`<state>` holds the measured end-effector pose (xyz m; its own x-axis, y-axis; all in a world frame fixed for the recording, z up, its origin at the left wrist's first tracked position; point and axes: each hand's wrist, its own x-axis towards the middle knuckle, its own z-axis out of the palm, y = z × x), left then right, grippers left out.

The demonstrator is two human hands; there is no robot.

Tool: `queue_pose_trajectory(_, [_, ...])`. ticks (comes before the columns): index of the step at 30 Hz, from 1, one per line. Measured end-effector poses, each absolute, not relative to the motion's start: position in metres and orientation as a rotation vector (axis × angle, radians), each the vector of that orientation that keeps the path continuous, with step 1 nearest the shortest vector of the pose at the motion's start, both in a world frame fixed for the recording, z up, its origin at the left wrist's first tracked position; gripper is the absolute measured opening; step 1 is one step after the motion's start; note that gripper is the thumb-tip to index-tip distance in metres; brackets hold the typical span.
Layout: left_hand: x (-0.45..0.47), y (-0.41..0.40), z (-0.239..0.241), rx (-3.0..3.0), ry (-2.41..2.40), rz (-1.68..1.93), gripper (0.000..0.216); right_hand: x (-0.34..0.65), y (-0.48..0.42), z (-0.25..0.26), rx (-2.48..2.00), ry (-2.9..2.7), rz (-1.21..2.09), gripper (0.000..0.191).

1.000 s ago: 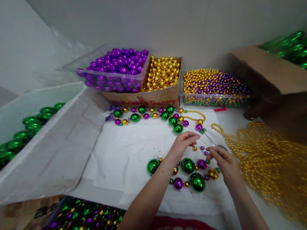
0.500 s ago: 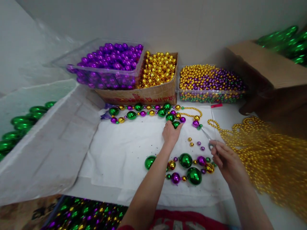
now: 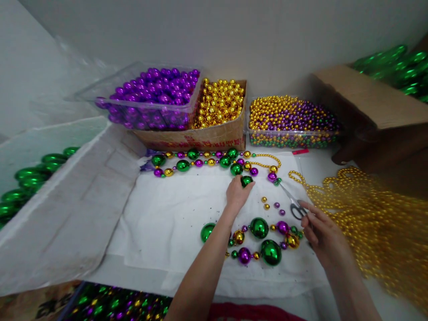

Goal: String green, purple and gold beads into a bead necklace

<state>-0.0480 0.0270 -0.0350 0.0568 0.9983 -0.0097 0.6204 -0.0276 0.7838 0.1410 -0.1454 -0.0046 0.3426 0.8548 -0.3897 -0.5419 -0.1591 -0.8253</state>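
Observation:
My left hand (image 3: 238, 194) is closed on a large shiny green bead (image 3: 246, 181), pinched between thumb and fingers just above the white cloth. Close by lies a bead necklace (image 3: 183, 165) of green, purple and gold balls, ending in a loop of small gold beads (image 3: 267, 157). My right hand (image 3: 317, 225) has its fingers apart beside the dark handles of a pair of scissors (image 3: 297, 210). The blades point at a small green bead (image 3: 277, 181) by a purple one. Loose gold beads (image 3: 266, 206) and purple beads (image 3: 282, 212) lie between my hands.
A second strand with larger beads (image 3: 271, 252) lies nearer me, partly behind my left forearm. Behind are a clear tub of purple beads (image 3: 133, 106), a cardboard box (image 3: 214, 136) of gold beads and a tub of small mixed beads (image 3: 294, 132). Gold bead strings (image 3: 361, 214) heap at right.
My left hand has drawn the green bead slightly toward me, apart from the purple bead. My right hand has shifted right and down with its fingers loosened, uncovering more of the scissors' handles.

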Motion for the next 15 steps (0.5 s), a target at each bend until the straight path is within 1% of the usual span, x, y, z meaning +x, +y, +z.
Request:
queue_pose_trajectory(4, [-0.048, 0.021, -0.027, 1.825, 1.643, 0.847, 0.043, 0.14, -0.147, -0.006, -1.199, -0.345, 1.281, 0.04])
queue_pose_trajectory(6, [-0.045, 0.019, -0.02, 1.927, 1.62, 0.958, 0.036, 0.139, -0.147, -0.005, -1.194, -0.342, 1.286, 0.04])
queue_pose_trajectory(8, [-0.037, 0.022, -0.012, 2.062, 1.548, 0.978, 0.025, 0.139, -0.148, -0.005, -1.191, -0.346, 1.288, 0.039])
queue_pose_trajectory(9, [-0.03, 0.025, -0.008, 2.133, 1.5, 0.928, 0.021, 0.138, -0.148, -0.005, -1.192, -0.352, 1.286, 0.038])
queue_pose_trajectory(12, [-0.001, 0.042, -0.001, 2.27, 1.367, 0.688, 0.021, 0.134, -0.148, -0.004, -1.203, -0.376, 1.285, 0.037])
queue_pose_trajectory(15, [0.034, 0.063, -0.002, 2.279, 1.309, 0.577, 0.02, 0.129, -0.148, -0.003, -1.211, -0.402, 1.283, 0.037])
